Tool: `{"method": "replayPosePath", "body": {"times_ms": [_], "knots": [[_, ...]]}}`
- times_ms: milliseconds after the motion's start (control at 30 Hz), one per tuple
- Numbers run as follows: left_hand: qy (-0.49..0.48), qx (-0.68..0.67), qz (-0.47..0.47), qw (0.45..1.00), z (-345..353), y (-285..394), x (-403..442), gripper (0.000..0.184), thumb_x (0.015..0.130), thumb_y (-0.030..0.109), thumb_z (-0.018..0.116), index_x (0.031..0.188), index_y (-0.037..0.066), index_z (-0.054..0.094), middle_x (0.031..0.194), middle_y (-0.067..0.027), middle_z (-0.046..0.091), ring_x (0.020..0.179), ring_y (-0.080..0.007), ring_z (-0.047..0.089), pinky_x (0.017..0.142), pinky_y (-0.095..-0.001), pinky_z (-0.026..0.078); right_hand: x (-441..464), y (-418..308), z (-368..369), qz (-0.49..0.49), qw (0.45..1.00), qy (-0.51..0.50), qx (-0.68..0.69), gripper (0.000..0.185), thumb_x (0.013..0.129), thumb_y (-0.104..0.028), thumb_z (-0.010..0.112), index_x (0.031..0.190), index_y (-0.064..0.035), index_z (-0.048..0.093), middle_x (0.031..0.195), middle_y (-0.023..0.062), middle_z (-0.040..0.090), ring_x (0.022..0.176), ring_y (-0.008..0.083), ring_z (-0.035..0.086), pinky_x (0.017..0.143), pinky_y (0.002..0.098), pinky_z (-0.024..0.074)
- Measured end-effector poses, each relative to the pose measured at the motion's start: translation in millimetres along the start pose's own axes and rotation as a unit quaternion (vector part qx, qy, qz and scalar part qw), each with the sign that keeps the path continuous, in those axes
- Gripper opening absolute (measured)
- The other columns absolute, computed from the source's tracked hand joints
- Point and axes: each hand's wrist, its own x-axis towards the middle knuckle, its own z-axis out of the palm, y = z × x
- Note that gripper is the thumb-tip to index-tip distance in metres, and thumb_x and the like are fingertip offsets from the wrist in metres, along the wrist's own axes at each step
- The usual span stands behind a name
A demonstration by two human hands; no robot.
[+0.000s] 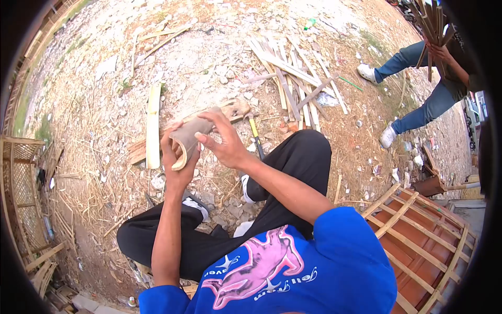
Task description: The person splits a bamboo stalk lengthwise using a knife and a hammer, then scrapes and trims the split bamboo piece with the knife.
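Observation:
A short, hollow piece of bamboo [191,134] is held up in front of me, its open end tilted down toward me. My left hand [178,166] wraps round its lower end, the thumb on one side and the fingers on the other. Along its upper right side lies my right hand [224,142], with the thumb against the bamboo and the other fingers bent over its top. Just beyond, a pale wooden log [230,109] lies on the ground, partly hidden by the bamboo. Beside it is a hammer [254,130] with a yellow and black handle.
A split bamboo strip [153,125] lies left of my hands. Farther ahead is a pile of wooden slats [293,78]. At the upper right a person [436,99] stands holding a bundle of sticks [431,23]. A slatted frame [418,235] lies at my right.

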Motion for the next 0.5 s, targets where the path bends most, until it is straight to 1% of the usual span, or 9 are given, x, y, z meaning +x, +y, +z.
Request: {"method": "replayPosePath", "body": {"times_ms": [33, 67, 100, 133, 167, 233, 300, 333, 500], "knots": [[0.000, 0.002, 0.026, 1.000, 3, -5, 5, 0.076, 0.080, -0.005, 0.074, 0.142, 0.009, 0.033, 0.147, -0.0191, 0.042, 0.130, -0.0331, 0.052, 0.099, -0.0431, 0.051, 10, 5, -2, 0.176, 0.978, 0.042, 0.107, 0.097, 0.083, -0.067, 0.065, 0.150, -0.0099, 0.025, 0.137, 0.0205, 0.041, 0.125, 0.0345, 0.046, 0.100, 0.0492, 0.0431], [-0.006, 0.002, 0.021, 1.000, 5, -4, -4, 0.075, 0.079, -0.003, 0.075, 0.141, 0.009, 0.035, 0.146, -0.0194, 0.042, 0.130, -0.0341, 0.051, 0.099, -0.0437, 0.052, 3, 1, 1, 0.370, 0.899, 0.075, 0.221, 0.099, 0.086, -0.072, 0.057, 0.154, -0.0130, 0.016, 0.135, 0.0193, 0.042, 0.124, 0.0305, 0.048, 0.096, 0.0506, 0.0466], [-0.091, 0.067, 0.038, 0.993, 3, -5, -11, 0.077, 0.077, -0.003, 0.076, 0.142, 0.008, 0.035, 0.149, -0.0179, 0.040, 0.133, -0.0326, 0.048, 0.104, -0.0445, 0.046, -8, -1, 4, 0.513, 0.796, 0.078, 0.313, 0.096, 0.088, -0.073, 0.054, 0.152, -0.0126, 0.014, 0.133, 0.0173, 0.045, 0.119, 0.0295, 0.052, 0.092, 0.0538, 0.0492], [-0.181, 0.127, 0.053, 0.974, 1, -3, -18, 0.079, 0.076, -0.002, 0.078, 0.142, 0.007, 0.035, 0.151, -0.0163, 0.037, 0.135, -0.0312, 0.045, 0.110, -0.0452, 0.041, -23, -3, 5, 0.499, 0.754, 0.020, 0.427, 0.087, 0.087, -0.071, 0.055, 0.143, -0.0093, 0.031, 0.127, 0.0146, 0.053, 0.111, 0.0248, 0.059, 0.089, 0.0485, 0.0535], [-0.247, 0.177, 0.159, 0.939, 8, 5, -15, 0.086, 0.070, 0.001, 0.081, 0.144, 0.007, 0.037, 0.155, -0.0162, 0.035, 0.142, -0.0302, 0.038, 0.115, -0.0456, 0.034, -30, 2, 14, 0.440, 0.756, 0.033, 0.484, 0.081, 0.087, -0.069, 0.055, 0.138, -0.0085, 0.036, 0.123, 0.0153, 0.054, 0.108, 0.0247, 0.059, 0.088, 0.0472, 0.0532], [-0.211, 0.188, 0.141, 0.949, 22, 8, -19, 0.089, 0.069, 0.001, 0.082, 0.146, 0.007, 0.038, 0.154, -0.0171, 0.036, 0.143, -0.0308, 0.035, 0.117, -0.0445, 0.030, -30, 13, 20, 0.395, 0.733, 0.102, 0.544, 0.067, 0.088, -0.057, 0.055, 0.130, -0.0062, 0.044, 0.108, 0.0155, 0.061, 0.091, 0.0252, 0.064, 0.080, 0.0452, 0.0553], [-0.186, 0.206, 0.050, 0.959, 16, 31, -19, 0.091, 0.068, 0.001, 0.082, 0.147, 0.007, 0.038, 0.153, -0.0178, 0.038, 0.145, -0.0313, 0.033, 0.119, -0.0431, 0.027, -28, 30, 6, 0.380, 0.602, 0.133, 0.689, 0.046, 0.087, -0.042, 0.053, 0.112, -0.0034, 0.045, 0.075, 0.0145, 0.058, 0.064, 0.0277, 0.061, 0.064, 0.0423, 0.0559], [-0.180, 0.209, -0.030, 0.961, 11, 45, -15, 0.091, 0.069, 0.001, 0.081, 0.148, 0.008, 0.037, 0.152, -0.0182, 0.039, 0.145, -0.0316, 0.032, 0.119, -0.0423, 0.026, -25, 32, -1, 0.339, 0.597, 0.142, 0.713, 0.042, 0.087, -0.040, 0.052, 0.107, -0.0041, 0.043, 0.076, 0.0146, 0.057, 0.064, 0.0269, 0.061, 0.063, 0.0417, 0.0556], [-0.236, 0.280, -0.077, 0.927, -31, 37, -4, 0.062, 0.083, 0.013, 0.074, 0.140, 0.006, 0.049, 0.146, -0.0175, 0.047, 0.134, -0.0337, 0.047, 0.111, -0.0412, 0.039, -12, 48, -59, 0.295, 0.718, 0.277, 0.566, 0.039, 0.083, -0.030, 0.059, 0.107, -0.0035, 0.042, 0.088, 0.0146, 0.050, 0.066, 0.0237, 0.056, 0.063, 0.0403, 0.0544]]}}
